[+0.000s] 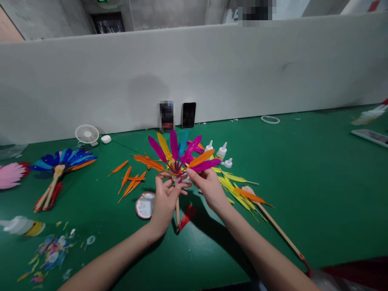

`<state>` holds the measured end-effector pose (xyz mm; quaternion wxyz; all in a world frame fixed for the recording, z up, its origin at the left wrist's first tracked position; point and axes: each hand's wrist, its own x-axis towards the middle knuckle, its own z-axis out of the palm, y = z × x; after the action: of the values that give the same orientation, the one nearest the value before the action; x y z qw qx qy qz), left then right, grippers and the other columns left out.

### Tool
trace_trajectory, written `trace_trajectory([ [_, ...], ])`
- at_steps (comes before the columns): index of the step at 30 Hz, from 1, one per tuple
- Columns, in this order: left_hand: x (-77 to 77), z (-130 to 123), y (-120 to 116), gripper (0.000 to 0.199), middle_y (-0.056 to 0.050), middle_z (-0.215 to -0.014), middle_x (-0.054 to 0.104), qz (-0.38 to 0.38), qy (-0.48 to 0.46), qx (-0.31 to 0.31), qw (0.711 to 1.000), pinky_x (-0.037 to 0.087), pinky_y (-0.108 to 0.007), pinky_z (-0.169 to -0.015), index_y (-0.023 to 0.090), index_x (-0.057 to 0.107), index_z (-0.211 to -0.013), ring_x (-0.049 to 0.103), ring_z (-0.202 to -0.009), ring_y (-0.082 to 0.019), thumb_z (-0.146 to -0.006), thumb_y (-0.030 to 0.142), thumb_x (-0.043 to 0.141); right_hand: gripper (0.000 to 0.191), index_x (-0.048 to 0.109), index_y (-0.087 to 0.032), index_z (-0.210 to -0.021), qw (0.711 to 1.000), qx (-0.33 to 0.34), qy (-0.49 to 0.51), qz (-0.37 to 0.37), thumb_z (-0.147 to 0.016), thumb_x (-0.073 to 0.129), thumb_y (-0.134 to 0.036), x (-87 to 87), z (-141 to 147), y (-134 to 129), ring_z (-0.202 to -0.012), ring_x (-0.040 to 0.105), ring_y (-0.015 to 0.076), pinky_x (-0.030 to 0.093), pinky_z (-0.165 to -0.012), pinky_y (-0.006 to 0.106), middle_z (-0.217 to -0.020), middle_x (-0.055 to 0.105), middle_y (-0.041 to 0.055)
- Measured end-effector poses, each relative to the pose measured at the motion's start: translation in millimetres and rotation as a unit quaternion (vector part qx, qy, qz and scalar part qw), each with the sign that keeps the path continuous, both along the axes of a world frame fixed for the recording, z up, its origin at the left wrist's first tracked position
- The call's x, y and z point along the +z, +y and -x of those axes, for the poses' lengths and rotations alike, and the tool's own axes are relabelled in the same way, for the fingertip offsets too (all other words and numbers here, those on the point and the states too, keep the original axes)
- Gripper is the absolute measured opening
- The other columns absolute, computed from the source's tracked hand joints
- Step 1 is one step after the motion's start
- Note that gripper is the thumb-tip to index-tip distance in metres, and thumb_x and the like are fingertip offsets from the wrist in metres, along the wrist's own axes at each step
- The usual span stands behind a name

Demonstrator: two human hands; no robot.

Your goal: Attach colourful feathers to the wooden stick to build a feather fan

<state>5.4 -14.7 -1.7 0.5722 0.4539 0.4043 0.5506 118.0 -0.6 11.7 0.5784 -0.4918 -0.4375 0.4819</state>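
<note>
In the middle of the view is a feather fan (pixel 173 150) of magenta, orange, yellow and blue feathers spread above a wooden handle (pixel 178 208) with a red tassel (pixel 188 215). My left hand (pixel 166 194) is closed around the top of the handle, just below the feather bases. At the fan's right side, my right hand (pixel 209 186) pinches the base of a magenta feather (pixel 206 165). Its fingertips hide the quill end. Loose orange feathers (pixel 130 184) lie left of the fan, and yellow feathers (pixel 239 190) lie to the right. A round dish (pixel 145 205) sits beside my left hand.
A second wooden handle (pixel 280 230) with an orange feather across its top lies at right. Blue feather fans (pixel 65 161) rest at left, near a glue bottle (pixel 24 226) and scraps (pixel 53 252). Small white bottles (pixel 222 151), a phone (pixel 188 115) and a small fan (pixel 87 134) stand farther back.
</note>
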Motion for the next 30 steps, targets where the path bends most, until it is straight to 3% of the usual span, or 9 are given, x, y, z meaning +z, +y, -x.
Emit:
trace_trajectory([
  [10, -0.2, 1.9, 1.0, 0.022, -0.005, -0.086, 0.064, -0.017, 0.037, -0.030, 0.999, 0.050, -0.028, -0.059, 0.019, 0.043, -0.088, 0.065, -0.077, -0.019, -0.072, 0.025, 0.055, 0.026, 0.056, -0.016, -0.051, 1.000, 0.004, 0.002, -0.013, -0.060, 0.061, -0.040, 1.5, 1.4, 0.2, -0.039, 0.039, 0.0080, 0.026, -0.035, 0.021, -0.044, 0.049, -0.0026],
  [14, 0.2, 1.7, 0.5, 0.021, -0.005, -0.086, 0.064, -0.015, 0.040, -0.030, 0.999, 0.050, -0.029, -0.059, 0.018, 0.044, -0.089, 0.065, -0.076, -0.019, -0.072, 0.025, 0.055, 0.027, 0.052, -0.018, -0.045, 1.000, -0.003, 0.004, -0.019, -0.060, 0.061, -0.038, 3.9, 1.7, -0.7, -0.037, 0.038, 0.0081, 0.028, -0.035, 0.021, -0.038, 0.044, -0.0044],
  [17, 0.7, 1.4, 0.5, 0.021, -0.005, -0.085, 0.063, -0.013, 0.039, -0.034, 0.999, 0.050, -0.029, -0.060, 0.018, 0.045, -0.089, 0.066, -0.075, -0.019, -0.071, 0.025, 0.055, 0.026, 0.051, -0.019, -0.045, 1.000, -0.001, 0.012, -0.022, -0.060, 0.061, -0.038, 4.9, 2.0, -1.3, -0.036, 0.038, 0.0084, 0.032, -0.036, 0.022, -0.037, 0.043, -0.0051],
  [23, -1.2, 2.5, 1.8, 0.019, 0.001, -0.072, 0.063, -0.007, 0.029, -0.035, 0.999, 0.048, -0.027, -0.059, 0.019, 0.041, -0.085, 0.065, -0.068, -0.016, -0.071, 0.021, 0.053, 0.022, 0.058, -0.016, -0.054, 1.000, -0.005, 0.003, -0.015, -0.058, 0.061, -0.038, 1.4, 1.9, 0.5, -0.046, 0.049, 0.0117, 0.039, -0.045, 0.023, -0.049, 0.057, -0.0002],
  [30, -1.9, 2.2, 1.4, 0.019, 0.002, -0.072, 0.063, 0.003, 0.019, -0.034, 0.999, 0.047, -0.026, -0.059, 0.019, 0.042, -0.085, 0.065, -0.067, -0.015, -0.070, 0.020, 0.054, 0.026, 0.054, -0.016, -0.053, 0.999, -0.007, -0.024, -0.021, -0.061, 0.060, -0.040, -4.5, 0.8, 1.4, -0.047, 0.047, 0.0115, 0.038, -0.046, 0.024, -0.047, 0.053, -0.0014],
])
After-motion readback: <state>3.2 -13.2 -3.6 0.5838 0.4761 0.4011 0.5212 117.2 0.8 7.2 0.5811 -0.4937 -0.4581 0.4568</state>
